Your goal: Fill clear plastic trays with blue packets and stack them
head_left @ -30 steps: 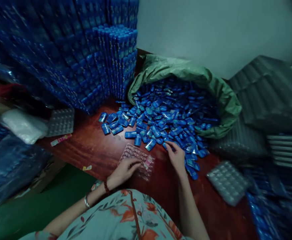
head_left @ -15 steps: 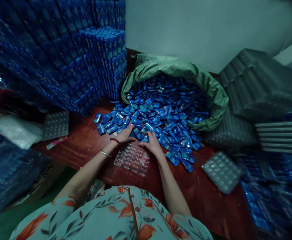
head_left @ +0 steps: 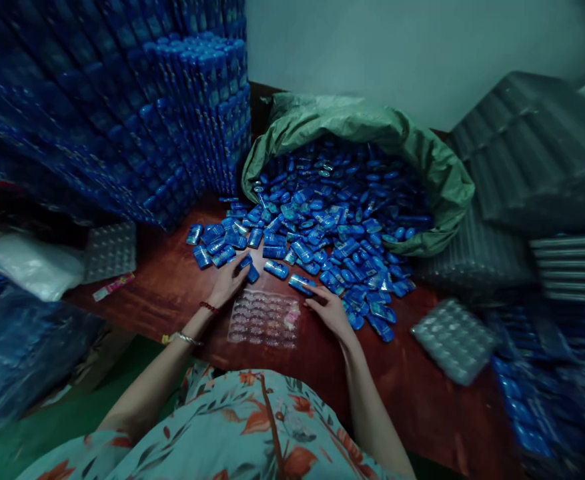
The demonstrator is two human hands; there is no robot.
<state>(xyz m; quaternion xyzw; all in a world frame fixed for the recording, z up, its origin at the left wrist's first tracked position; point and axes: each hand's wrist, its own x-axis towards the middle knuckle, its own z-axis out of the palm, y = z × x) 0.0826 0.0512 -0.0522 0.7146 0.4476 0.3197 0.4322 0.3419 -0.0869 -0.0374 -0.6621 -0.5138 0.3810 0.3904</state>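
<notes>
- Nearest, at the bottom edge, is the person's floral top (head_left: pixel 272 427), pale with orange flowers and dark leaves.
- Just beyond it, a clear tray (head_left: pixel 262 323) of moulded hollows lies flat on the reddish-brown counter (head_left: pixel 372 393), a small pink label (head_left: pixel 292 316) at its right side.
- Right of that tray, the right hand (head_left: pixel 331 311) is loosely spread, thumb apart from the fingers, its fingertips at the end of a blue packet (head_left: pixel 300 284).
- Left of the tray's far edge, the left hand (head_left: pixel 227 283) curls thumb and fingers about another packet (head_left: pixel 247 261); whether it grips firmly I cannot tell. A beaded bracelet (head_left: pixel 209 307) and a silver bangle (head_left: pixel 190 339) circle that arm.
- Past both hands, loose blue packets (head_left: pixel 317 233) spill from the mouth of a green sack (head_left: pixel 437 170).
- Farther left rises a tall stack of blue packs (head_left: pixel 217 113); to the right stand grey bundles (head_left: pixel 527 160).
- Farthest off is a plain pale wall (head_left: pixel 397 53).
</notes>
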